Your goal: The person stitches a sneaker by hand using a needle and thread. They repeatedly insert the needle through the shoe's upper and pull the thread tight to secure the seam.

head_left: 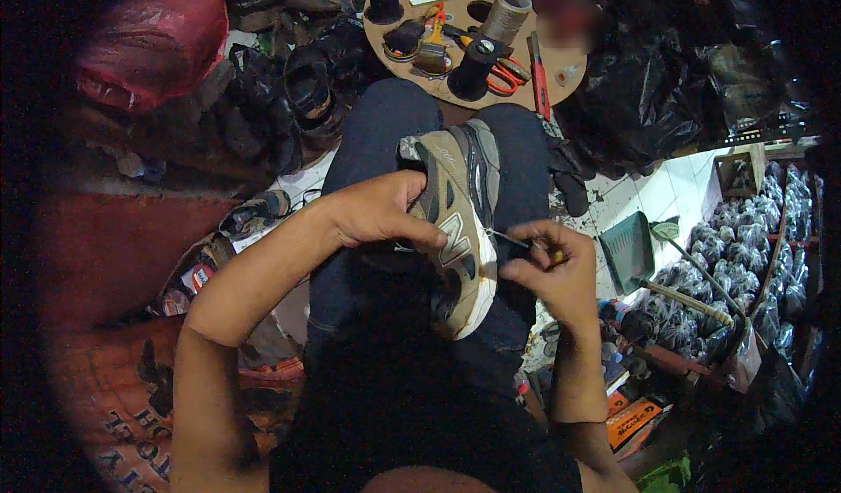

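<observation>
A tan and grey sneaker [458, 199] with a white-edged sole lies lengthwise on my lap, between my dark-clad knees. My left hand [385, 217] grips it from the left, the thumb pressed on the side of the upper and the fingers partly hidden behind the shoe. Just right of the sole, my right hand [556, 274] has curled fingers around a small yellow-handled tool [554, 256]. The tool's thin metal shaft [510, 239] points leftward to the seam between upper and sole; whether its tip is in the seam I cannot tell.
Ahead is a round wooden board [394, 20] with thread spools, brushes, scissors and a cutter. Shoes [307, 90], dark plastic bags [648, 72] and a red bag [153, 46] surround it. At right are a green dustpan [624, 252], a long handle and many wrapped bundles [718, 248].
</observation>
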`<state>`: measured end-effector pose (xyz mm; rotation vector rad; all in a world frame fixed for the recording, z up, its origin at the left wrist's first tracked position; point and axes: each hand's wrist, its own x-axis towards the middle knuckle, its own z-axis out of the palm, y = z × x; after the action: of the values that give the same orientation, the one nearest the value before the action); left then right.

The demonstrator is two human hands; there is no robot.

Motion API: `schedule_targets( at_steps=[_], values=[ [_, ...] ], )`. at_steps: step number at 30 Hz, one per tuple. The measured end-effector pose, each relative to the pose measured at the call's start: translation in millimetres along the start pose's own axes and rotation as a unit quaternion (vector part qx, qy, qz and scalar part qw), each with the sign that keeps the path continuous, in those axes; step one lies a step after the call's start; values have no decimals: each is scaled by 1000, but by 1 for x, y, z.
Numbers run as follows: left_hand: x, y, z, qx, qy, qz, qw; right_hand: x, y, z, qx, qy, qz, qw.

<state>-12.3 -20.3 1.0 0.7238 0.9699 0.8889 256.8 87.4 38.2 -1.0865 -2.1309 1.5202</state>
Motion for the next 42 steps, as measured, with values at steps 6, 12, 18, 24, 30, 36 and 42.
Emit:
schedule_targets(
  at_steps=[6, 12, 18, 24, 30, 36, 42],
  values=[
    [-1, -10, -5, -38, -21, 15, 999, 18, -14, 28, -98, -44, 31, 994],
    [-21, 8, 1, 307, 97, 12, 947, 18, -10, 29, -69, -46, 53, 995],
    [-44, 12, 2, 595, 183, 259, 739, 17, -10, 29, -55, -49, 31, 997],
    [-48, -4, -13, 658, 217, 313, 649, 21, -8, 29, -43, -69, 48, 996],
    [-87, -33, -58, 637, 302, 275, 654, 23, 4, 29, -22, -77, 43, 996],
    [-106, -60, -71, 570, 319, 247, 716, 27, 6, 36, 16, -102, 61, 993],
    [-114, -20, -61, 542, 301, 241, 747, 17, 2, 20, 74, -116, 70, 988]
  ],
)
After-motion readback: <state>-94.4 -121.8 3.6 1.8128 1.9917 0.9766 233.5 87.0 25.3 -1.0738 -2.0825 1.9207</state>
